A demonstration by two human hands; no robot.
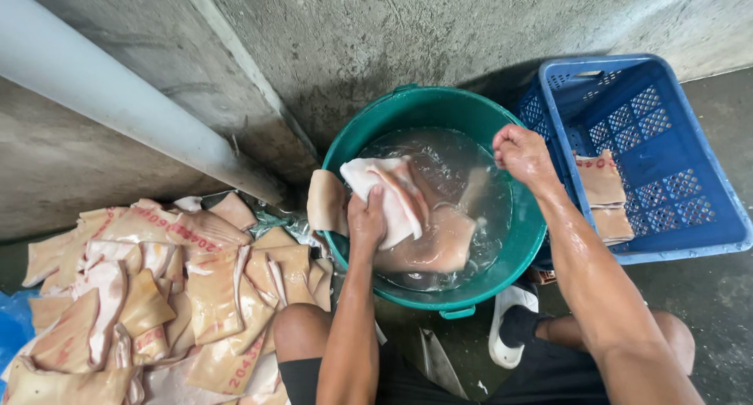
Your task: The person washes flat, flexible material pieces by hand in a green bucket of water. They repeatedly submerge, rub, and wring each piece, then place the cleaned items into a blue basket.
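Note:
A green tub (514, 252) full of water stands between my knees. Several pale slabs of pork skin soak in it. My left hand (367, 221) grips one whitish slab of pork skin (392, 189) at the tub's left side, lifting it partly above the water. Another slab (325, 201) hangs over the tub's left rim. My right hand (522, 154) hovers wet over the right side of the tub, fingers loosely curled and holding nothing.
A heap of pork skin slabs (157, 295) with red stamps lies on the floor at left. A blue plastic crate (667, 170) at right holds two slabs (604, 193). A white pipe (118, 99) runs along the concrete wall. My foot wears a white sandal (510, 319).

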